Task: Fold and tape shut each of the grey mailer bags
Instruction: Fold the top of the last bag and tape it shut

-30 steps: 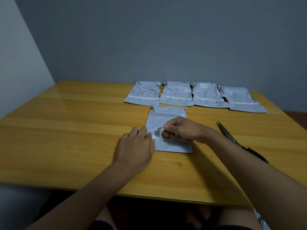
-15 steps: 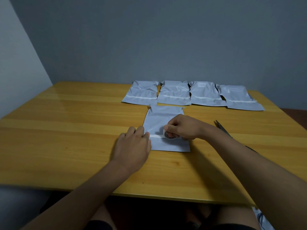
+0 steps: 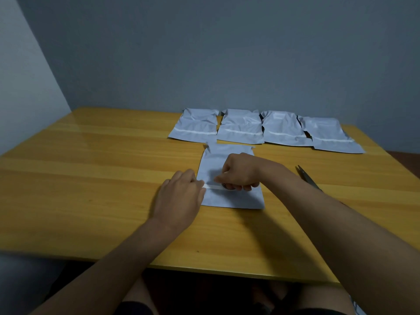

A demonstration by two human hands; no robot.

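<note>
A folded grey mailer bag [image 3: 231,198] lies flat on the wooden table [image 3: 91,178] in front of me. My right hand [image 3: 238,172] is curled round a roll of white tape, mostly hidden under the fingers, resting on the bag's middle. A short strip of white tape [image 3: 213,187] runs from the roll leftward across the bag. My left hand [image 3: 181,196] lies flat at the bag's left edge, its fingertips pressing the strip's free end down.
Several grey mailer bags [image 3: 241,130], each with a white tape strip across it, lie in a row at the back of the table. Scissors [image 3: 306,177] lie right of my right forearm. A grey wall stands behind the table.
My right hand has drawn the roll to the right along the bag, and a longer strip of tape now shows between the hands. My left hand has stayed at the left edge.
</note>
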